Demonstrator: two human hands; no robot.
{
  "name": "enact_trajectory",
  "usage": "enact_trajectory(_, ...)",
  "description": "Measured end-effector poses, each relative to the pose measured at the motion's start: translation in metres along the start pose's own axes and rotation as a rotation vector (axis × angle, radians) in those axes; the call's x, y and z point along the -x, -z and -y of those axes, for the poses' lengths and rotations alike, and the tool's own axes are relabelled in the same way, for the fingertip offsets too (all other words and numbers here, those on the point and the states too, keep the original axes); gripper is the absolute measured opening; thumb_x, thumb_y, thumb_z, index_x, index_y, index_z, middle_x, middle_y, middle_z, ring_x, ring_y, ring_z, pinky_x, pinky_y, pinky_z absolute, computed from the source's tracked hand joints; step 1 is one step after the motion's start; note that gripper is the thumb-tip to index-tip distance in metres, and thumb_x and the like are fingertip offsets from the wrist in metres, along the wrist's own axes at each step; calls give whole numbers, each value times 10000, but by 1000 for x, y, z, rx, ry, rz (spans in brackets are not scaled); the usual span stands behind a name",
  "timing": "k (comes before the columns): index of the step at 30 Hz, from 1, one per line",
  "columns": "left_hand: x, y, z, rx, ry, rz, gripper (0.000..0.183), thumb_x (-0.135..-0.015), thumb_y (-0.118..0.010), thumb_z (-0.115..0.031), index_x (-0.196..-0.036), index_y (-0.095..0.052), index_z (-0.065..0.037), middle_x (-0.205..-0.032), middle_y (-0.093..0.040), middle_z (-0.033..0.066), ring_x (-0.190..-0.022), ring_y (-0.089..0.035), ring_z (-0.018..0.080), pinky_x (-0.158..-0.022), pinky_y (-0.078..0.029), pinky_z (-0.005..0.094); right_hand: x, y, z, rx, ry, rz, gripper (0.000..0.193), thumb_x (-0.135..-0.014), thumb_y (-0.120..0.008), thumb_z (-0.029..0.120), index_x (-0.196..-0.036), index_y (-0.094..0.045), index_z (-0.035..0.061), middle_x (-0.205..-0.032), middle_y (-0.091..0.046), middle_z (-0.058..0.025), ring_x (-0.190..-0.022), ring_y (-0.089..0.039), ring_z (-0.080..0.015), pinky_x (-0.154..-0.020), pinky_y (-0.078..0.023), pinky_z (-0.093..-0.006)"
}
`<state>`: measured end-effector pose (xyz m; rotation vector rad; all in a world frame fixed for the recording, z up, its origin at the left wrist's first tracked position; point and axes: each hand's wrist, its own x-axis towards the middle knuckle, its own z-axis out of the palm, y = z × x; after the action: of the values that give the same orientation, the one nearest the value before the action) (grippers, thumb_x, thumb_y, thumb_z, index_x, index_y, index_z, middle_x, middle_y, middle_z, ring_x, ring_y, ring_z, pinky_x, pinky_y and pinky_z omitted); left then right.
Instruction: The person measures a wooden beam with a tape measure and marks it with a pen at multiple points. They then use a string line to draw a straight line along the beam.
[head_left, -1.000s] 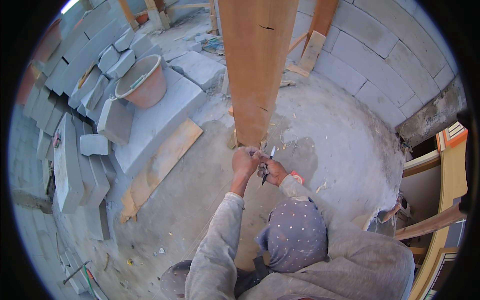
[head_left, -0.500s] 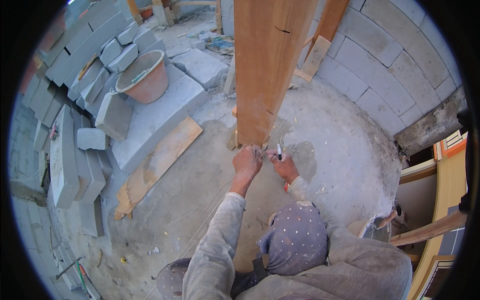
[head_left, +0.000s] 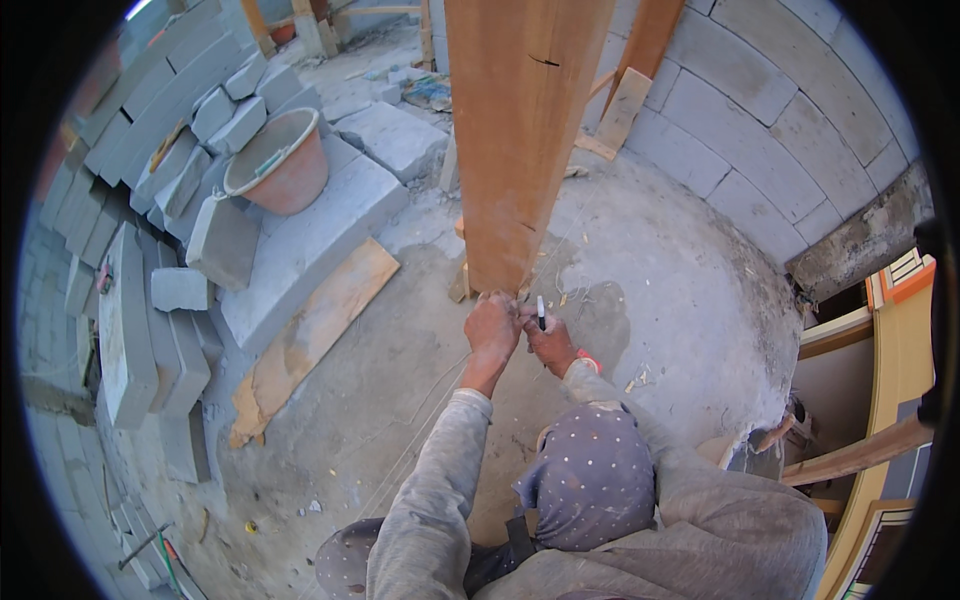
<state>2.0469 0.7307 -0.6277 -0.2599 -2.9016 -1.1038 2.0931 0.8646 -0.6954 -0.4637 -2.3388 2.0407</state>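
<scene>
A broad wooden post [head_left: 520,140] stands upright in front of me. At its lower end my left hand [head_left: 491,332] is closed, its fingertips pinched together close against the wood; what they hold is too small to make out. Beside it, on the right, my right hand [head_left: 553,346] is closed with a slim white-and-black marker [head_left: 541,312] sticking up between its fingers. The fingertips of both hands nearly meet. Thin string [head_left: 415,440] runs along the floor on my left side. A small wood piece [head_left: 459,284] sits at the left of the post's foot.
A loose wooden board [head_left: 315,340] lies on the concrete floor at left. Beyond it are stacked grey blocks [head_left: 130,330] and a bucket [head_left: 290,175] standing on a block. A block wall [head_left: 750,120] rises at right; a hammer [head_left: 143,547] lies at lower left.
My right hand has shifted slightly left and down, closer to my left hand, and the marker in it stands more upright. The post appears a little further left as the view shifts.
</scene>
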Motion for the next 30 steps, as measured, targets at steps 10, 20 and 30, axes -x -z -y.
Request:
enact_trajectory(10,0,0,-2,36,19,-26,182,-910,-654,-234,-908,-751,-80,-924,-730,174,-904,-699,380,-798,-541,490,-31,-39,-56,-451,-68,155,269,-1005,-626,286,-1110,-600,40,-909,-647,-48,-798,-639,-164,-666,-531,-346)
enact_trajectory(20,-6,1,7,320,224,90,142,-876,-703,-196,-857,-781,-78,-702,-704,99,-649,-675,257,-604,-513,391,-54,-63,-74,-730,79,270,278,-1030,-568,175,-1298,-557,100,-1040,-664,-22,-899,-658,-173,-739,-525,-335)
enact_trajectory(30,-27,3,16,1000,684,349,246,-936,-712,-252,-881,-726,-13,-717,-670,34,-506,-531,107,-443,-376,265,-46,-62,-49,-1138,-277,250,76,-1009,-601,132,-1070,-591,176,-842,-625,42,-684,-586,-94,-608,-462,-272)
